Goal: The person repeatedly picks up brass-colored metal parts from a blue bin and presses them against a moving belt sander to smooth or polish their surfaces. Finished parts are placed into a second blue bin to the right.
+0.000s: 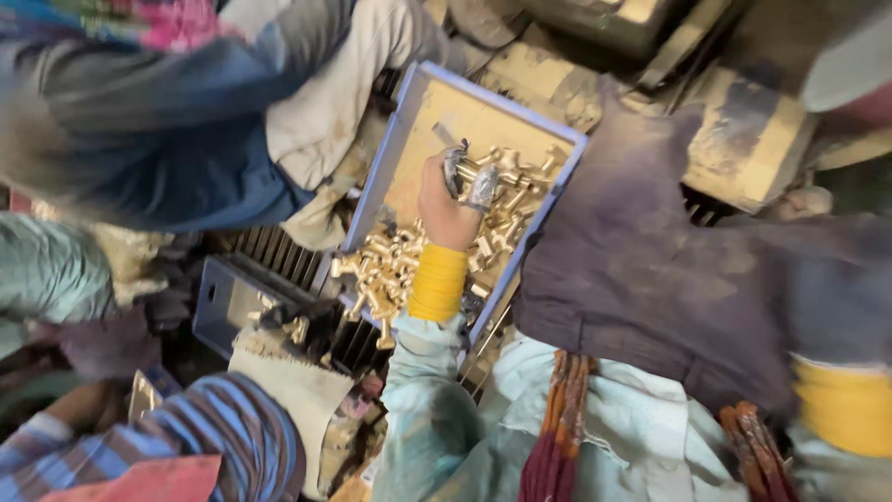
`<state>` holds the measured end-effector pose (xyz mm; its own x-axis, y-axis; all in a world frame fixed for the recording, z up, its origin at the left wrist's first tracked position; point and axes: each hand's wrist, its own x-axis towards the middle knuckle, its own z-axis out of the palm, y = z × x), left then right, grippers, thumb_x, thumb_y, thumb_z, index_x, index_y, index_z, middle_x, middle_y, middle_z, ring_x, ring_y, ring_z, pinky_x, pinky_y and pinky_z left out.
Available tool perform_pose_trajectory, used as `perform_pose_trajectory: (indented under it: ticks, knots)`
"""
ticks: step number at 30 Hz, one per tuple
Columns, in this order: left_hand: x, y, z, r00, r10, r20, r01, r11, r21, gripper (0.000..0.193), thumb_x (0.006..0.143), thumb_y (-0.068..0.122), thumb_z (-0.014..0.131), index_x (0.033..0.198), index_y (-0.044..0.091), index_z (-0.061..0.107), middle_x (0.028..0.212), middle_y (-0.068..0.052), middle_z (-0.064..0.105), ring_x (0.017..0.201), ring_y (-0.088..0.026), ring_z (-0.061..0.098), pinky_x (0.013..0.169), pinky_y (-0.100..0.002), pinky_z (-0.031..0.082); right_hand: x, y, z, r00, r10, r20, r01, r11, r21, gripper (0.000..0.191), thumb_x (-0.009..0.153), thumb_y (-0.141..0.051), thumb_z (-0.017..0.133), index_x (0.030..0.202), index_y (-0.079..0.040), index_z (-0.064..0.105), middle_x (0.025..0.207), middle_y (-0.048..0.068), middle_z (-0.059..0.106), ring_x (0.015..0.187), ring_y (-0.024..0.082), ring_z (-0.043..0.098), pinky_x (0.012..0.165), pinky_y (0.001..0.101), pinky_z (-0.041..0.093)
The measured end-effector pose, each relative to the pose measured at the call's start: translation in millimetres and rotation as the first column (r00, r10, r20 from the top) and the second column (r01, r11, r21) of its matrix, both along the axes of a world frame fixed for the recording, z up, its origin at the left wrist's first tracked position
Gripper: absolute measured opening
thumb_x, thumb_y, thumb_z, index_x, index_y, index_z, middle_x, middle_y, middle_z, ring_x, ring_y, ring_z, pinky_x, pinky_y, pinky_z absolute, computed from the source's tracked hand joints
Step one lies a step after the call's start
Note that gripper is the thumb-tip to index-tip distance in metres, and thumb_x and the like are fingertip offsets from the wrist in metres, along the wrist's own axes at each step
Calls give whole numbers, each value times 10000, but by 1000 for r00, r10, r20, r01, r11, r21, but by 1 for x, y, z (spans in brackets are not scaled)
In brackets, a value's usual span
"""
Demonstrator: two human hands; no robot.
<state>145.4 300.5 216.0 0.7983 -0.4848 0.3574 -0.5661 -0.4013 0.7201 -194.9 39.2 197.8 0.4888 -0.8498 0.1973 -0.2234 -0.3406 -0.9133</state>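
**Left hand in a tray of brass fittings**

The person's left hand (pixel 448 206) reaches up from six o'clock into a blue tray (pixel 390 153) and rests on the heap of brass fittings (pixel 386 270) inside it. The fingers (pixel 483 186) are curled toward the one o'clock side of the hand and wear grey, worn tips; they press down among the fittings, but the blur hides whether they are clamped on one piece or only lying on the pile. A yellow cuff (pixel 439 282) circles the wrist, and a pale green sleeve (pixel 423 409) runs down from it to the bottom edge.

The right hand is not seen. Only a second yellow cuff (pixel 847 406) shows at four o'clock, at the end of a dark purple cloth (pixel 650 270) that covers the arm and lies against the tray's three o'clock rim.

The fittings fill the tray's lower half, from the hand toward seven o'clock, while the tan floor of the tray (pixel 437 125) is bare toward twelve o'clock. A few fittings spill past the tray's seven o'clock corner onto a dark ribbed surface (pixel 279 260).

At ten o'clock sits another person in a dark blue garment (pixel 186 139). At seven o'clock a striped sleeve (pixel 214 428) enters, with a cream cloth (pixel 297 390) beside it.
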Motion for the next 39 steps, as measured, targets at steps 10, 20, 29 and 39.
perform_pose_trajectory:
  ticks: [10, 20, 29, 39]
  knots:
    - [-114, -122, -63, 436, -457, -775, 205, 889, -409, 340, 1085, 193, 580, 1354, -11, 612, 1036, -109, 573, 884, -211, 492, 774, -357, 391, 6, 53, -7, 1000, 7, -10, -10, 937, -350, 415, 949, -31, 774, 1282, -4, 527, 1154, 166, 665, 1043, 280, 675, 931, 402, 555]
    - [-129, -173, -102, 230, -754, -615, 726, 553, -407, 386, 1082, 146, 483, 1447, 31, 528, 1255, -98, 653, 1060, -146, 608, 923, -300, 510, -55, 19, -8, 942, -287, 174, 139, 804, 577, 269, 1004, -157, 550, 1233, -16, 545, 1028, 100, 685, 735, 162, 689, 651, 306, 605]
    - [-121, -285, -178, 208, -619, -757, 636, 674, -376, 408, 973, 31, 469, 1370, -2, 558, 1103, -72, 703, 922, -134, 677, 794, -276, 558, -20, -76, -23, 949, -313, -34, 242, 657, 714, 202, 1041, -286, 529, 1068, -121, 643, 769, 15, 632, 606, 122, 586, 546, 265, 487]
    - [-129, -311, -187, 599, -630, -494, 635, 750, -186, 449, 923, -7, 486, 1357, 77, 563, 1084, -232, 709, 1020, -391, 703, 877, -423, 550, -10, -118, -61, 968, -250, 17, 172, 714, 679, 143, 1011, -218, 561, 1075, -99, 515, 744, 18, 554, 585, 115, 515, 517, 269, 436]
